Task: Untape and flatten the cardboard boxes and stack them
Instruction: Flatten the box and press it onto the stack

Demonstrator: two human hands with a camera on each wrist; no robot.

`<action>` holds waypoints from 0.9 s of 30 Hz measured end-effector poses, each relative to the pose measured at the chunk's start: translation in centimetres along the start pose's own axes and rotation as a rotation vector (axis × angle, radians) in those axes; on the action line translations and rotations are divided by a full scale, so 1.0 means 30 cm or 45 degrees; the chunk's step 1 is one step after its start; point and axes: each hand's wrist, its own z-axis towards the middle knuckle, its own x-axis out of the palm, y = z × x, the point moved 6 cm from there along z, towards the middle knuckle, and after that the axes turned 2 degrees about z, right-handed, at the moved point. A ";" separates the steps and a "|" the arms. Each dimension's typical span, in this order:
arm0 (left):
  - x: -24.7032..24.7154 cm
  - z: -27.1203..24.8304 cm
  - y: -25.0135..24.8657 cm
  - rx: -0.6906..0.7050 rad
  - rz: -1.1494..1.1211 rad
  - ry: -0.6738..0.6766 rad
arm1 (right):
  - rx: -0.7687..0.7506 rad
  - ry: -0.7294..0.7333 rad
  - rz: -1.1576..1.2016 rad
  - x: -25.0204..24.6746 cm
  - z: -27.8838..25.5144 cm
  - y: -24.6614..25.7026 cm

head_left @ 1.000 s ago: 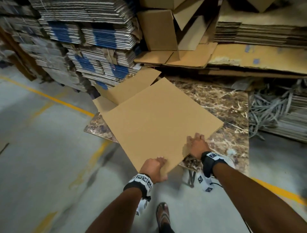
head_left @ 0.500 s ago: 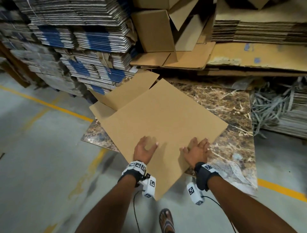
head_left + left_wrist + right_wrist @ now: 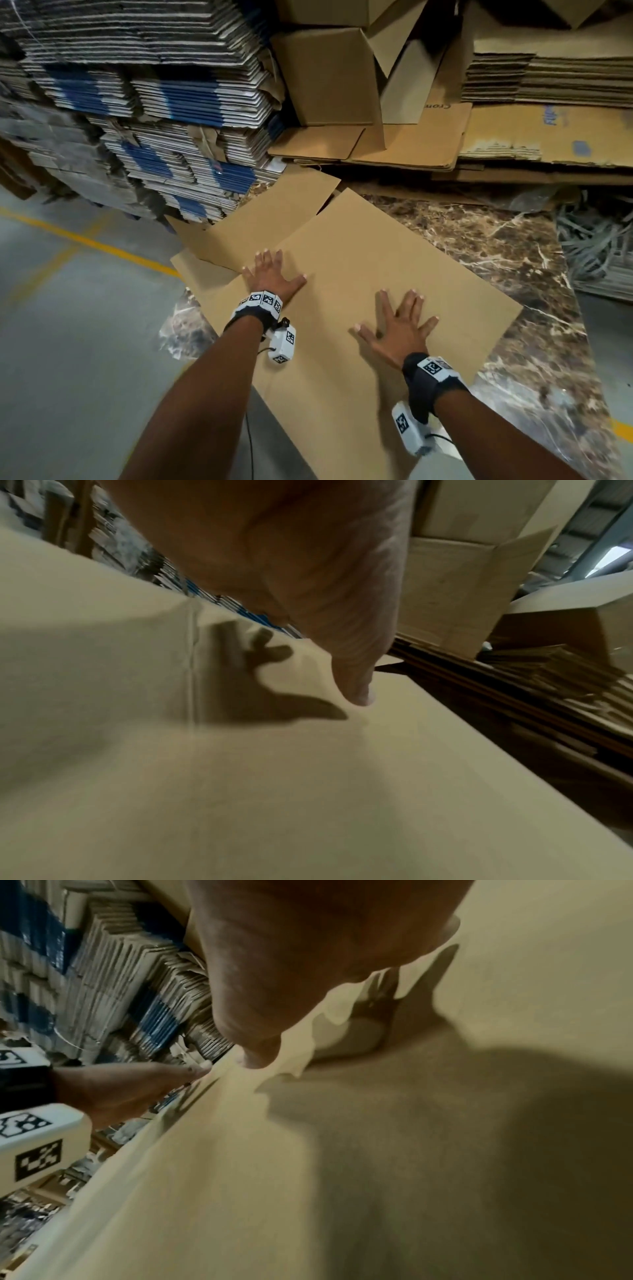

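Observation:
A flattened brown cardboard box [image 3: 394,274] lies on the marble-patterned table [image 3: 513,246], its near corner hanging over the table's front edge and its flaps [image 3: 267,219] spread toward the far left. My left hand [image 3: 270,274] presses flat on the box near its left crease, fingers spread. My right hand [image 3: 397,325] lies flat on the middle of the box, fingers splayed. In the left wrist view the left hand [image 3: 308,588] hovers over the cardboard [image 3: 308,791] with the thumb touching it. The right wrist view shows the right hand [image 3: 308,961] on the cardboard [image 3: 342,1177].
Tall stacks of flattened white and blue cartons [image 3: 154,113] stand at the far left. Open brown boxes [image 3: 329,75] and flat cardboard piles [image 3: 548,68] crowd the back. Grey strapping [image 3: 596,246] lies in a heap at the right. Concrete floor with yellow lines [image 3: 85,240] spreads to the left.
Both hands have moved from the box's near edge up onto its top face and spread flat. The box has slid a little nearer to me.

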 end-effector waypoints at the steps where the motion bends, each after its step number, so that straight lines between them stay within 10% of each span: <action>1: 0.028 0.016 0.024 -0.017 0.020 0.057 | 0.004 0.038 -0.013 0.013 0.017 -0.009; 19: 0.118 -0.028 0.126 -0.027 0.021 0.105 | -0.075 0.029 -0.184 -0.007 0.034 -0.040; 27: 0.088 -0.094 0.176 -0.326 0.049 0.182 | -0.085 0.024 -0.162 -0.007 0.034 -0.048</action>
